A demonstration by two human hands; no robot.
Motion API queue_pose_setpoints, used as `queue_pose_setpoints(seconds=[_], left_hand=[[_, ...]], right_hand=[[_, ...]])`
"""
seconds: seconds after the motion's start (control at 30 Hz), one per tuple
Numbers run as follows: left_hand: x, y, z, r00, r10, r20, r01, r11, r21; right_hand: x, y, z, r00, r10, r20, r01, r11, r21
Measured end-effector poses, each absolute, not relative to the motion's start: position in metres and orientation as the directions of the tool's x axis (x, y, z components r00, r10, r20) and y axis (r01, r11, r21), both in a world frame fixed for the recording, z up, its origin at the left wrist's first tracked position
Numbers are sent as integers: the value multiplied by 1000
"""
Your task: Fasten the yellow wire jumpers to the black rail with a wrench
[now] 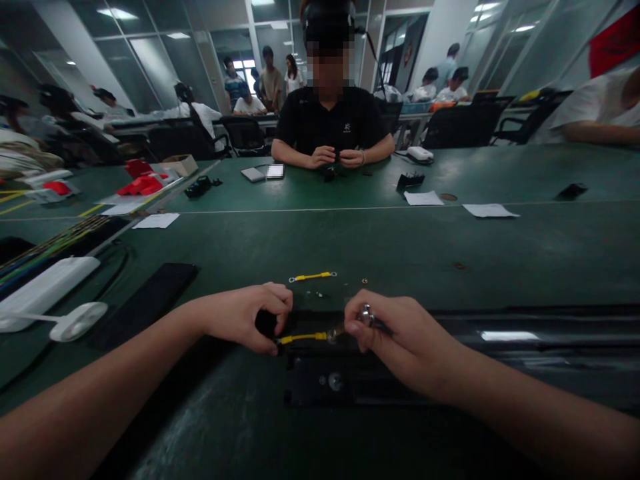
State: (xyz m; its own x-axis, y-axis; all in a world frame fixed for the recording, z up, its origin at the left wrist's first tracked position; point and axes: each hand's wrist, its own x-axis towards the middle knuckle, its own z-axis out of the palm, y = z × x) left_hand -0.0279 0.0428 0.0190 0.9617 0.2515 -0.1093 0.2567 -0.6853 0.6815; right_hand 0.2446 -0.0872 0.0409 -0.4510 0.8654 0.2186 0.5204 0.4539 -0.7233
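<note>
My left hand (240, 313) is closed, thumb and fingers curled round a small black part (266, 323). A short yellow cable (306, 337) with ring terminals runs from beside my left thumb toward my right hand. My right hand (405, 333) is closed on a shiny metal tool (367, 315) with a rounded head, perhaps a ratchet wrench. The tool's lower end meets the cable's right terminal. Under my hands lies a long black panel (310, 383) with a round metal fastener (335, 381). A second yellow cable (314, 276) rests beyond it.
Small metal bits (317, 294) and a brass nut (365, 281) lie behind the panel. At left are a black slab (155, 293), a white power strip (50, 283) and a white plug (80, 322). Across the green table (240, 243) sits a person in a black shirt.
</note>
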Motion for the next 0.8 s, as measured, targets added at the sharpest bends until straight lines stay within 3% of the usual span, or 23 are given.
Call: queue_pose_setpoints(seconds=[0.8], left_hand=[[-29,45,17,967,231,-106,241,-694,679]], right_hand=[[245,-87,43,-449,861,238,499,463,-732]])
